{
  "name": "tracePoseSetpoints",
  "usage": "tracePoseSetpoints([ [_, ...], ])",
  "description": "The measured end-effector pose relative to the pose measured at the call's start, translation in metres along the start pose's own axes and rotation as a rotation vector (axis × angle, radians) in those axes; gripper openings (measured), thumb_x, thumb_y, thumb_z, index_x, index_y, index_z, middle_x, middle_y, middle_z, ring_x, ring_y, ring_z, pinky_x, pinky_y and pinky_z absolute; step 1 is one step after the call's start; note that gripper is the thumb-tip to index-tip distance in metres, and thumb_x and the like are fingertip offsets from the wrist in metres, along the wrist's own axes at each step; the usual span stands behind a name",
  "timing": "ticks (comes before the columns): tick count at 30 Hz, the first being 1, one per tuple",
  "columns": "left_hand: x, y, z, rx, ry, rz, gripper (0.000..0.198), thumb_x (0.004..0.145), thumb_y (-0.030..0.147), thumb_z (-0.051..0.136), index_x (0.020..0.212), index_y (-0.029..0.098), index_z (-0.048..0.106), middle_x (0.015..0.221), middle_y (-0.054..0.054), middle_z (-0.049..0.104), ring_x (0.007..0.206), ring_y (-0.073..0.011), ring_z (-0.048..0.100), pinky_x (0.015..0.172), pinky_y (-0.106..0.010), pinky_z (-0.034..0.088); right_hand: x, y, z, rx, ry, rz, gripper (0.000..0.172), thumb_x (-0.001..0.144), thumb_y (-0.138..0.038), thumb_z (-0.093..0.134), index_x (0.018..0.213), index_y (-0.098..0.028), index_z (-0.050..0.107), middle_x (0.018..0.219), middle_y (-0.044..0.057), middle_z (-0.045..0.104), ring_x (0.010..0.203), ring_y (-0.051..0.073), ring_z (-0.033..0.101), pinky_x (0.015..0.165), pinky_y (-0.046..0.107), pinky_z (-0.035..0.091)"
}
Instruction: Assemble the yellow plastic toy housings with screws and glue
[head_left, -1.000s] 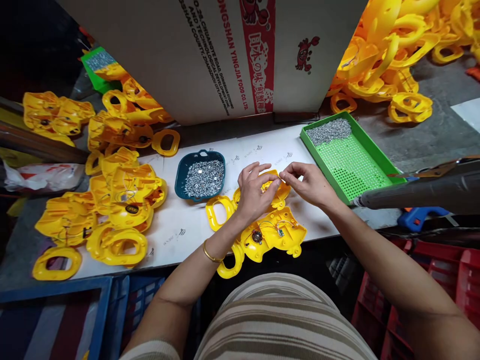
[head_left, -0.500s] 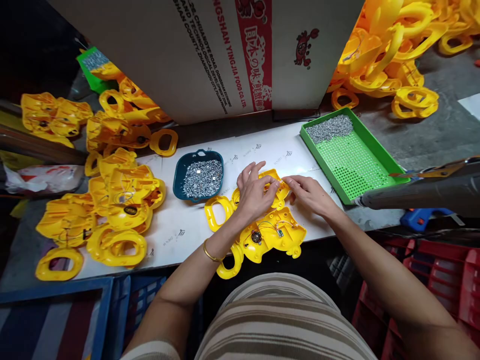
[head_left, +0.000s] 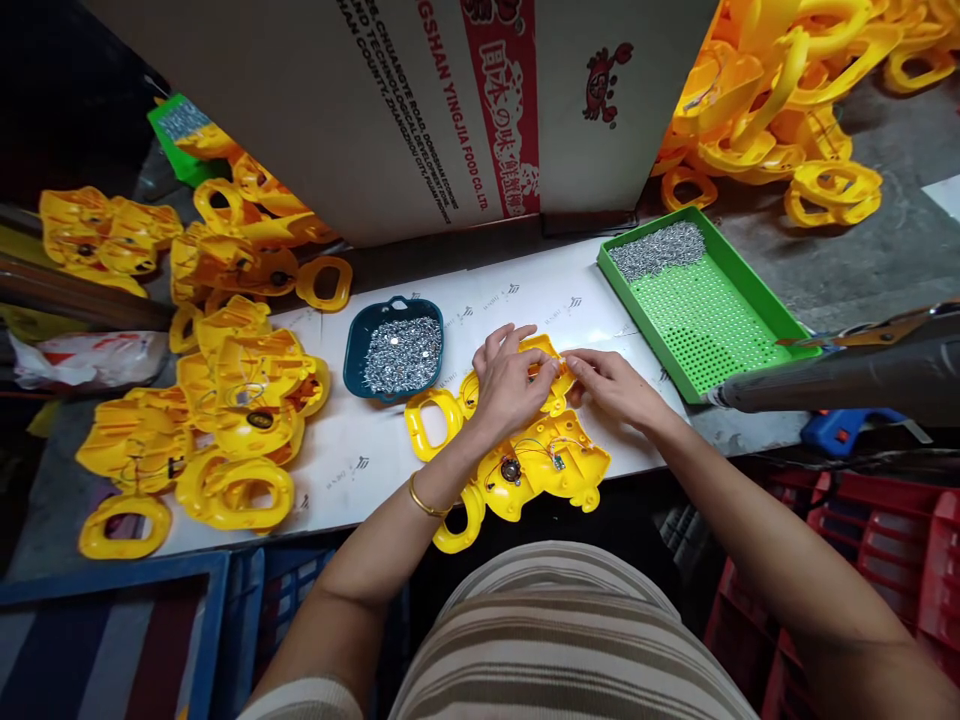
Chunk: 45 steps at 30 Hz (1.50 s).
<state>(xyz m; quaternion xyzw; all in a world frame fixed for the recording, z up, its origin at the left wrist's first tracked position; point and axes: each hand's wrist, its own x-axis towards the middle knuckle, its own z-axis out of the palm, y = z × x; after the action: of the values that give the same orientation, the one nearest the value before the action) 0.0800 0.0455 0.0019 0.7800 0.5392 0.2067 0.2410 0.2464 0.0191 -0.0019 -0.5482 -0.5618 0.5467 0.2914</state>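
Observation:
Two yellow plastic shell halves lie on the white table in front of me. My left hand (head_left: pixel 511 380) rests curled over the farther yellow shell (head_left: pixel 442 415), holding it down. My right hand (head_left: pixel 611 385) presses its fingertips against that shell's right edge, pinched together; what they pinch is too small to make out. The nearer yellow shell (head_left: pixel 559 470) lies open side up at the table's front edge, showing a small round speaker, thin wires and a tiny circuit board. A dark teal bowl (head_left: pixel 356 350) of small silver screws stands just left of my left hand.
A green perforated tray (head_left: pixel 757 310) with screws heaped at its far end sits right. Many yellow shells are piled at left (head_left: pixel 240 400) and far right (head_left: pixel 787 110). A large cardboard box (head_left: pixel 420 110) stands behind. A grey tool (head_left: pixel 840 380) and blue glue gun (head_left: pixel 844 430) lie right. Red crates (head_left: pixel 885 560) below.
My right hand has come down from a raised pinch onto the farther shell's right edge. My left hand stays on the shell. The view has shifted slightly.

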Motion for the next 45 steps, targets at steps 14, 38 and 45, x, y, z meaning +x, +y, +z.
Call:
tracePoseSetpoints([
  [14,-0.01,0.006,-0.024,-0.032,0.077,0.053,0.013,0.085,0.026,0.063,0.075,0.025,0.071,0.123,-0.003,0.062,0.117,-0.0289,0.049,0.096,-0.053,0.039,0.006,-0.032,0.005,0.458,-0.002,0.17,0.022,0.078,-0.031,0.066,0.091,-0.015,0.061,0.083,0.002,0.062,0.057,0.006,0.054,0.046,0.015,0.043],
  [38,-0.052,0.011,-0.091,-0.002,0.033,0.651,0.031,0.087,0.046,0.061,0.103,0.02,0.066,0.098,-0.004,0.075,0.09,-0.0155,0.071,0.08,-0.025,0.055,-0.074,-0.065,0.027,0.282,-0.167,0.002,0.049,0.081,-0.05,0.062,0.116,-0.017,0.055,0.089,0.003,0.058,0.062,0.009,0.054,0.048,0.021,0.05],
  [45,-0.063,0.004,-0.055,-0.068,-0.099,0.516,0.039,0.087,0.05,0.059,0.109,0.019,0.064,0.105,-0.006,0.074,0.094,-0.0174,0.07,0.08,-0.027,0.055,-0.085,-0.035,0.028,0.328,-0.206,0.095,0.044,0.081,-0.049,0.062,0.112,-0.018,0.058,0.093,0.004,0.061,0.067,0.01,0.057,0.049,0.019,0.051],
])
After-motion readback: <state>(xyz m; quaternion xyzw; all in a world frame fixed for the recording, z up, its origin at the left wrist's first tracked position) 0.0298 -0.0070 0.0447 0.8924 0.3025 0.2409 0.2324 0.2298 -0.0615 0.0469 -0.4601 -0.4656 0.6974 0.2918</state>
